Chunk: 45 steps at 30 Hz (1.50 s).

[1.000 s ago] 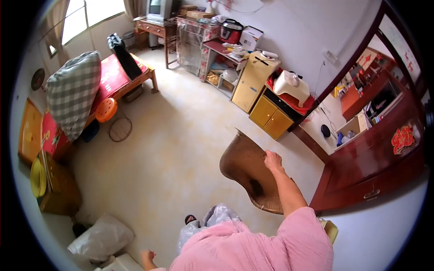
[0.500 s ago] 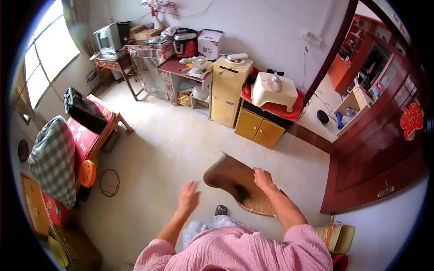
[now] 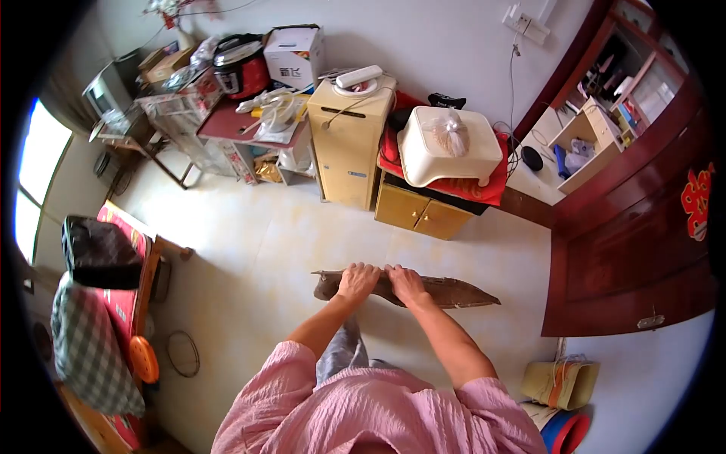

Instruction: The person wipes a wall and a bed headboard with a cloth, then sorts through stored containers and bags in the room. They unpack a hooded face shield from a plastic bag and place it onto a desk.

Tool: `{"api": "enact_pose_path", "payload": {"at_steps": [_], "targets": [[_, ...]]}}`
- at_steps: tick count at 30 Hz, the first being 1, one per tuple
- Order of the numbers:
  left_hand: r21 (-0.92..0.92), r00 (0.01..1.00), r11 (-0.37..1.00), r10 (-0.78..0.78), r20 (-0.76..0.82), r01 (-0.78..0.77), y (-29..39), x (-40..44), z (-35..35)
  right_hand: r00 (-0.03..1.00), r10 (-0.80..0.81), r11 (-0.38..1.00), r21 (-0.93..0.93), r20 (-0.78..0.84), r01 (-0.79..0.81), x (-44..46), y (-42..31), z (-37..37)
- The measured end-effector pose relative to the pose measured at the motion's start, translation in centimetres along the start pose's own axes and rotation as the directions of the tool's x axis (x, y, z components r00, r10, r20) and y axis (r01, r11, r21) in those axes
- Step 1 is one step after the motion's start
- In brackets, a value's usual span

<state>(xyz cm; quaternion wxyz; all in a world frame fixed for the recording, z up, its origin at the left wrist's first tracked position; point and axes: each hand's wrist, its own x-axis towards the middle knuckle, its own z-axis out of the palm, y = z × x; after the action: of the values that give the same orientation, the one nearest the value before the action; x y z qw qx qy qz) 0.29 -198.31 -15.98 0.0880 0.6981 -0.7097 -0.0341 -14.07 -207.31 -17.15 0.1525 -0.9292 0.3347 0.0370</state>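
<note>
A brown, woven-looking mat (image 3: 461,293) hangs in front of me above the floor, seen nearly edge-on, with its long top edge towards me. My left hand (image 3: 359,281) has its fingers closed over that edge, left of the middle. Close beside it, my right hand (image 3: 407,284) also grips the edge. The mat's left end curls round, while its right end tapers off. Most of its broad face is hidden from this angle.
Ahead stand a cream cabinet (image 3: 348,144) and a low cupboard (image 3: 431,216) bearing a white plastic stool (image 3: 450,147). A dark red door (image 3: 628,265) is at the right. A wooden bench with a checked cushion (image 3: 94,348) and an orange stool (image 3: 144,359) are at the left.
My left hand has moved from free air onto the mat's edge. My right hand has shifted left along it. The mat has turned from showing its broad face to nearly edge-on. My view has shifted.
</note>
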Motion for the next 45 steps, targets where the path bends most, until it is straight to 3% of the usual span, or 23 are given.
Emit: {"api": "enact_pose_path", "payload": {"at_steps": [3, 4, 9, 16, 20, 21, 24, 26, 27, 28, 30, 31, 32, 36, 39, 41, 42, 43, 44, 45], "targets": [[-0.045, 1.0, 0.999, 0.029, -0.012, -0.029, -6.2, 4.3, 0.9, 0.998, -0.001, 0.997, 0.075, -0.057, 0.005, 4.8, 1.5, -3.1], [-0.064, 0.999, 0.998, 0.03, -0.01, -0.031, -8.1, 5.3, 1.1, 0.989, -0.019, 1.0, 0.018, -0.144, 0.022, 6.0, 2.9, -2.6], [-0.114, 0.995, 0.988, 0.101, 0.002, -0.101, -17.2, 12.2, 2.6, 0.968, 0.23, 0.962, -0.174, 0.102, -0.21, 11.7, 8.7, -1.3], [-0.159, 0.991, 0.982, 0.083, -0.105, -0.099, -26.9, 17.5, 6.2, 0.986, 0.168, 0.979, -0.118, -0.003, -0.167, 22.1, 8.0, 1.9], [-0.132, 1.0, 0.991, 0.015, 0.005, -0.014, -30.4, 18.5, 9.8, 0.975, 0.219, 0.956, -0.192, -0.037, -0.222, 27.1, 7.5, 3.9], [-0.161, 1.0, 0.987, 0.004, 0.016, -0.001, -30.8, 18.8, 10.6, 0.975, 0.218, 0.965, -0.135, -0.049, -0.223, 27.9, 7.6, 3.9], [0.041, 0.993, 0.996, -0.08, 0.081, 0.077, -33.4, 19.0, 15.6, 0.973, 0.218, 0.976, 0.021, -0.071, -0.217, 28.7, 7.5, 3.0], [0.046, 0.98, 0.984, -0.177, 0.093, 0.174, -34.2, 21.1, 14.7, 0.961, 0.217, 0.976, 0.043, -0.173, -0.213, 27.1, 6.5, 1.3], [0.11, 0.967, 0.975, -0.207, 0.148, 0.192, -35.1, 22.0, 14.9, 0.968, 0.234, 0.952, 0.222, -0.086, -0.21, 25.8, 6.7, 1.2], [0.177, 0.952, 0.963, -0.238, 0.194, 0.205, -36.0, 23.2, 15.1, 0.96, 0.28, 0.933, 0.237, -0.01, -0.27, 24.4, 6.9, 1.1], [0.199, 0.975, 0.955, -0.22, -0.017, 0.219, -36.4, 24.8, 14.7, 0.924, 0.358, 0.885, 0.265, 0.137, -0.382, 20.3, 6.5, 1.4], [0.171, 0.971, 0.956, -0.237, -0.036, 0.24, -35.8, 25.8, 13.7, 0.901, 0.39, 0.859, 0.277, 0.192, -0.431, 18.0, 6.4, 1.8], [0.198, 0.983, 0.963, -0.181, -0.032, 0.184, -35.8, 26.0, 13.6, 0.875, 0.417, 0.83, 0.29, 0.246, -0.477, 15.4, 6.3, 2.7], [0.147, 0.966, 0.957, -0.257, 0.018, 0.251, -32.5, 26.1, 12.7, 0.703, 0.46, 0.707, 0.256, 0.543, -0.66, 5.5, 5.2, 5.6], [-0.005, 0.942, 0.942, -0.334, -0.015, 0.334, -31.1, 25.1, 14.8, 0.69, 0.439, 0.636, 0.344, 0.576, -0.691, -0.9, 4.1, 6.8], [0.085, 0.951, 0.95, -0.305, 0.042, 0.301, -31.4, 23.6, 18.6, 0.723, 0.538, 0.582, 0.43, 0.433, -0.69, -4.5, 2.9, 7.3], [0.042, 0.902, 0.928, -0.369, 0.224, 0.37, -28.4, 23.3, 16.7, 0.672, 0.539, 0.538, 0.406, 0.507, -0.738, -5.5, 2.8, 7.2], [-0.071, 0.924, 0.937, -0.323, 0.207, 0.343, -29.0, 21.7, 20.3, 0.687, 0.628, 0.483, 0.508, 0.366, -0.713, -7.6, 2.1, 7.9], [-0.126, 0.905, 0.932, -0.289, 0.312, 0.341, -27.3, 20.4, 20.2, 0.62, 0.678, 0.387, 0.526, 0.394, -0.757, -8.8, 1.8, 8.0], [-0.18, 0.875, 0.92, -0.252, 0.414, 0.35, -25.5, 19.1, 20.2, 0.61, 0.737, 0.366, 0.588, 0.291, -0.722, -10.4, 1.3, 9.4]]}}
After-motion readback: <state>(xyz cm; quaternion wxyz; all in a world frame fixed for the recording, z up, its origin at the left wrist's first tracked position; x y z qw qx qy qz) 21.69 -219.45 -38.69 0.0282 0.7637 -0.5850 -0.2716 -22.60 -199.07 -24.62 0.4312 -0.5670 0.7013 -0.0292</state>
